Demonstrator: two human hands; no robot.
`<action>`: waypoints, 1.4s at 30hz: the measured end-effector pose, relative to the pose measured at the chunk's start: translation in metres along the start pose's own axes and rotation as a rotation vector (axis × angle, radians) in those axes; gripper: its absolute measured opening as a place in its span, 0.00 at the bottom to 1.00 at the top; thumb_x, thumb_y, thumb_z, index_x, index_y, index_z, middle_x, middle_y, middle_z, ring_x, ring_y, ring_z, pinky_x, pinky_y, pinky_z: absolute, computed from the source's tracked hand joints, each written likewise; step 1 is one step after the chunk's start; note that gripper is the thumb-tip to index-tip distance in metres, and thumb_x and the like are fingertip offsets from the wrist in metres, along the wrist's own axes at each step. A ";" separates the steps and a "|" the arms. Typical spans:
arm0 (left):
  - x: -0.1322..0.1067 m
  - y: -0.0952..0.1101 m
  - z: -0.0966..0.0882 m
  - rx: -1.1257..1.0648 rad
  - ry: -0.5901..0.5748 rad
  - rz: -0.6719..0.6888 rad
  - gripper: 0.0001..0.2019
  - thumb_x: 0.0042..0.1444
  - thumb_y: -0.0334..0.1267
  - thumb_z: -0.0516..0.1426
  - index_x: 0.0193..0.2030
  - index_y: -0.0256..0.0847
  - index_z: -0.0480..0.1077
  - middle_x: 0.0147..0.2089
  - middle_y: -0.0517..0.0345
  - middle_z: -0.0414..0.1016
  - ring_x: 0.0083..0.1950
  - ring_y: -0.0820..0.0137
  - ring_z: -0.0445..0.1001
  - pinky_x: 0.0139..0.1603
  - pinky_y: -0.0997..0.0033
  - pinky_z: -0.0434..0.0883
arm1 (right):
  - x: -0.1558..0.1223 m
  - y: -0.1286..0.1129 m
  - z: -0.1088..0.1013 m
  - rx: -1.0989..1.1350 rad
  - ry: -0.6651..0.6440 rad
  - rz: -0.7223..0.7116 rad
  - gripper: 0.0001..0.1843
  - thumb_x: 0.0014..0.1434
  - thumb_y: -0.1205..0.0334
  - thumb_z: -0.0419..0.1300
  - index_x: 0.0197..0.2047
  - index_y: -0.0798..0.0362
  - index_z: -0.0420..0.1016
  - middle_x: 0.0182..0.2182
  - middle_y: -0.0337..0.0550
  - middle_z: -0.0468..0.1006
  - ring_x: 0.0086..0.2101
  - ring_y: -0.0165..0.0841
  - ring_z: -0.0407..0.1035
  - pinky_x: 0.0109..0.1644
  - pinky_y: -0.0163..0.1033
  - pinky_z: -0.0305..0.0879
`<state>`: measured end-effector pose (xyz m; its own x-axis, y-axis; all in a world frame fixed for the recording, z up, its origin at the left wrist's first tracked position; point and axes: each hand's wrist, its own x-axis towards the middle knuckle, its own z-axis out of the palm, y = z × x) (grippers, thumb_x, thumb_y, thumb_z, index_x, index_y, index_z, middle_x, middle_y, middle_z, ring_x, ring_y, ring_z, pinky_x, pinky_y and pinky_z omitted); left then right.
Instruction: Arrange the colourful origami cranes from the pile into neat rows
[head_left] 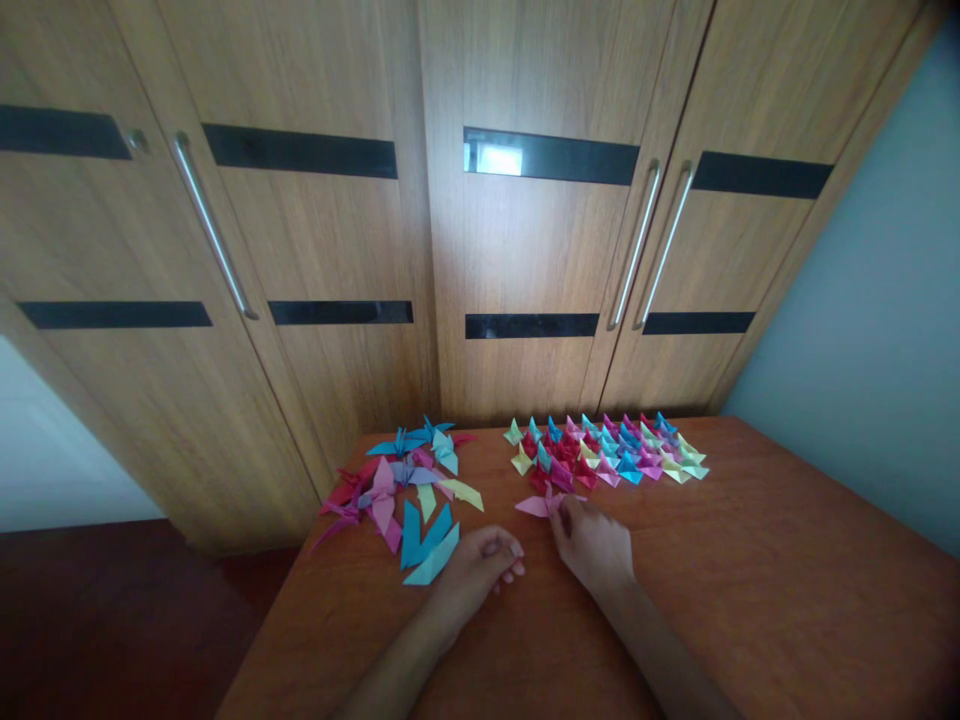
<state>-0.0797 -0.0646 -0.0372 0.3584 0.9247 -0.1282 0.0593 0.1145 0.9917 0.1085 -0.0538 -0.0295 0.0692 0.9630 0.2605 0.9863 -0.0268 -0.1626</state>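
Note:
My right hand (594, 545) pinches one end of a pink folded paper crane (534, 506) just in front of the rows of small folded pieces. The crane's other wing points left, and part of its body is hidden behind my fingers. To its left, my left hand (484, 562) hovers low over the table with fingers loosely curled and nothing visible in them. Beside that wrist lie a light turquoise folded paper strip (433, 558) and a blue folded paper piece (424, 537). Farther left is a loose pile of paper cranes (382, 490) in pink, purple, red, blue and yellow.
Several small upright folded paper pieces (607, 450) in mixed colours stand in close rows at the back of the wooden table (750, 590). Directly behind the table rises a wooden wardrobe (525, 380) with metal handles. A pale wall (862, 380) is at the right.

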 end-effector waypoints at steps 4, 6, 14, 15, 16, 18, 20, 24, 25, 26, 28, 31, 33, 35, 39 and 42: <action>0.001 -0.002 -0.001 0.004 -0.006 0.007 0.10 0.52 0.42 0.54 0.33 0.36 0.69 0.28 0.57 0.74 0.27 0.74 0.68 0.24 0.79 0.58 | -0.001 0.002 -0.002 0.007 0.040 0.001 0.13 0.62 0.54 0.48 0.33 0.50 0.70 0.27 0.41 0.78 0.26 0.33 0.71 0.24 0.33 0.46; 0.001 -0.002 -0.001 0.002 -0.004 0.005 0.11 0.52 0.43 0.54 0.33 0.36 0.69 0.27 0.57 0.74 0.27 0.75 0.68 0.24 0.79 0.58 | -0.003 0.004 -0.001 0.026 0.085 -0.006 0.13 0.62 0.55 0.48 0.33 0.50 0.70 0.27 0.41 0.77 0.25 0.32 0.70 0.25 0.33 0.45; 0.002 0.016 -0.012 -0.017 0.053 0.009 0.13 0.52 0.46 0.56 0.34 0.36 0.69 0.30 0.56 0.75 0.28 0.73 0.70 0.23 0.79 0.60 | -0.020 -0.007 0.009 0.271 0.010 -0.410 0.15 0.62 0.60 0.47 0.28 0.52 0.68 0.25 0.38 0.75 0.27 0.29 0.68 0.30 0.33 0.49; 0.002 0.021 -0.018 0.012 0.093 0.038 0.14 0.52 0.47 0.55 0.35 0.36 0.69 0.31 0.56 0.75 0.28 0.73 0.70 0.23 0.78 0.61 | -0.022 -0.008 0.011 0.281 -0.019 -0.455 0.14 0.62 0.61 0.47 0.27 0.51 0.67 0.24 0.38 0.74 0.26 0.28 0.67 0.30 0.33 0.49; 0.002 0.026 -0.027 0.059 0.151 0.079 0.14 0.52 0.48 0.55 0.35 0.36 0.69 0.32 0.56 0.75 0.28 0.72 0.70 0.23 0.78 0.62 | -0.024 -0.010 0.012 0.283 -0.042 -0.486 0.14 0.62 0.61 0.48 0.26 0.51 0.67 0.24 0.38 0.74 0.26 0.28 0.67 0.29 0.33 0.48; 0.000 0.037 -0.050 0.220 0.313 0.186 0.15 0.53 0.49 0.53 0.35 0.37 0.70 0.32 0.56 0.74 0.29 0.71 0.70 0.26 0.76 0.64 | -0.026 -0.012 0.014 0.282 -0.069 -0.514 0.14 0.61 0.60 0.48 0.26 0.51 0.67 0.23 0.37 0.73 0.25 0.28 0.66 0.29 0.34 0.47; -0.005 0.046 -0.077 0.488 0.524 0.271 0.14 0.54 0.47 0.53 0.39 0.39 0.71 0.35 0.56 0.75 0.32 0.69 0.72 0.32 0.72 0.67 | -0.026 -0.012 0.015 0.292 -0.084 -0.513 0.14 0.61 0.60 0.48 0.26 0.51 0.66 0.23 0.37 0.73 0.25 0.28 0.66 0.29 0.34 0.47; -0.020 0.053 -0.126 1.022 0.796 0.243 0.16 0.56 0.44 0.50 0.48 0.42 0.69 0.48 0.53 0.72 0.39 0.66 0.73 0.41 0.68 0.68 | -0.024 -0.011 0.016 0.324 -0.098 -0.483 0.15 0.62 0.60 0.47 0.25 0.51 0.65 0.23 0.36 0.73 0.25 0.27 0.65 0.29 0.34 0.46; -0.024 0.054 -0.134 1.106 0.797 0.208 0.16 0.57 0.43 0.50 0.49 0.43 0.69 0.50 0.53 0.71 0.40 0.65 0.74 0.41 0.69 0.68 | -0.024 -0.011 0.016 0.327 -0.099 -0.477 0.15 0.62 0.59 0.47 0.25 0.51 0.65 0.23 0.36 0.73 0.25 0.27 0.65 0.28 0.34 0.46; -0.026 0.054 -0.140 1.178 0.776 0.164 0.16 0.57 0.43 0.49 0.49 0.43 0.68 0.50 0.53 0.71 0.41 0.65 0.74 0.40 0.69 0.68 | -0.024 -0.010 0.017 0.328 -0.101 -0.472 0.15 0.62 0.59 0.47 0.25 0.51 0.65 0.23 0.36 0.73 0.25 0.27 0.65 0.28 0.34 0.46; -0.030 0.053 -0.146 1.283 0.706 0.074 0.15 0.57 0.42 0.49 0.48 0.43 0.69 0.50 0.53 0.71 0.41 0.64 0.74 0.38 0.69 0.68 | -0.023 -0.010 0.017 0.328 -0.107 -0.461 0.15 0.62 0.58 0.48 0.25 0.51 0.65 0.23 0.36 0.72 0.25 0.27 0.65 0.28 0.34 0.46; -0.030 0.051 -0.146 1.373 0.645 -0.017 0.15 0.58 0.41 0.47 0.48 0.45 0.69 0.51 0.52 0.70 0.43 0.61 0.75 0.37 0.69 0.68 | -0.023 -0.010 0.017 0.337 -0.125 -0.451 0.16 0.62 0.58 0.48 0.24 0.51 0.65 0.22 0.36 0.72 0.24 0.27 0.65 0.28 0.33 0.46; -0.029 0.049 -0.146 1.406 0.633 -0.059 0.15 0.58 0.41 0.47 0.48 0.45 0.68 0.52 0.51 0.71 0.43 0.60 0.75 0.36 0.68 0.68 | -0.023 -0.010 0.015 0.346 -0.132 -0.448 0.16 0.62 0.59 0.48 0.24 0.52 0.65 0.22 0.36 0.72 0.24 0.27 0.64 0.28 0.33 0.46; -0.029 0.048 -0.146 1.426 0.620 -0.083 0.15 0.58 0.41 0.47 0.48 0.45 0.69 0.51 0.50 0.72 0.43 0.59 0.75 0.37 0.67 0.68 | -0.023 -0.011 0.014 0.352 -0.133 -0.447 0.16 0.62 0.59 0.48 0.24 0.52 0.65 0.22 0.36 0.72 0.25 0.27 0.65 0.29 0.33 0.47; -0.029 0.045 -0.150 1.420 0.617 -0.058 0.13 0.58 0.41 0.47 0.44 0.45 0.71 0.45 0.52 0.75 0.42 0.60 0.75 0.37 0.68 0.67 | -0.023 -0.011 0.012 0.366 -0.134 -0.435 0.16 0.61 0.59 0.48 0.24 0.52 0.66 0.22 0.37 0.72 0.25 0.27 0.64 0.29 0.32 0.47; -0.027 0.045 -0.149 1.322 0.629 0.053 0.13 0.58 0.42 0.47 0.42 0.44 0.71 0.44 0.52 0.76 0.40 0.61 0.75 0.38 0.68 0.67 | -0.023 -0.011 0.011 0.418 -0.137 -0.420 0.16 0.61 0.58 0.49 0.24 0.52 0.66 0.22 0.37 0.71 0.25 0.27 0.64 0.29 0.32 0.48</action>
<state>-0.2258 -0.0306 0.0134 -0.0486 0.9593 0.2781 0.9764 -0.0131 0.2157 0.0940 -0.0729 -0.0437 -0.3608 0.8947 0.2634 0.7805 0.4443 -0.4398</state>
